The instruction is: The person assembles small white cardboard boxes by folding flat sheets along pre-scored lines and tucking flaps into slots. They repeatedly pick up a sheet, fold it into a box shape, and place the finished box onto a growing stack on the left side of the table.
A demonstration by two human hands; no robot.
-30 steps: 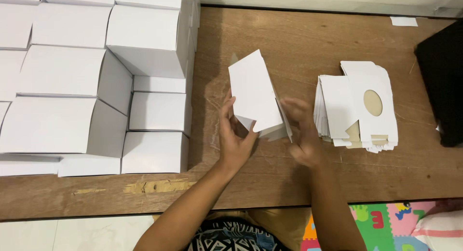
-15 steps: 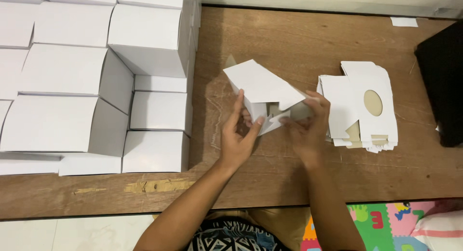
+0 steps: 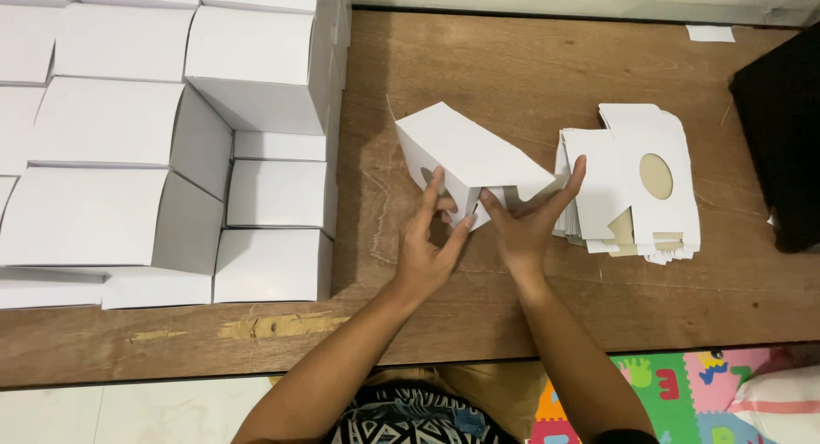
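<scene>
Head view looks straight down on the long brown wooden table (image 3: 547, 77), and I go from the biggest thing to the smallest. Stacked white folded cardboard boxes (image 3: 154, 137) fill the table's left end, rows deep from the far edge to the near edge. A black case (image 3: 781, 137) sits at the right edge. Left of it lies a pile of flat white die-cut box blanks with an oval window (image 3: 636, 184), well apart from the finished stacks.

Between those two, near the table's middle, I hold the half-formed white cardboard box (image 3: 468, 154). Its long axis runs slantwise, from the far-left corner down toward the near right, with the open end and loose flap facing my hands.

My left hand (image 3: 427, 248) has fingers spread, tips pressing the box's near face. My right hand (image 3: 530, 226) is also splayed, thumb at the flap, fingers reaching toward the blanks; neither is clenched.

To do this fold well, I judge I should keep the walls square with the left fingers while the right tucks the flap along its crease, without crushing the panel.
</scene>
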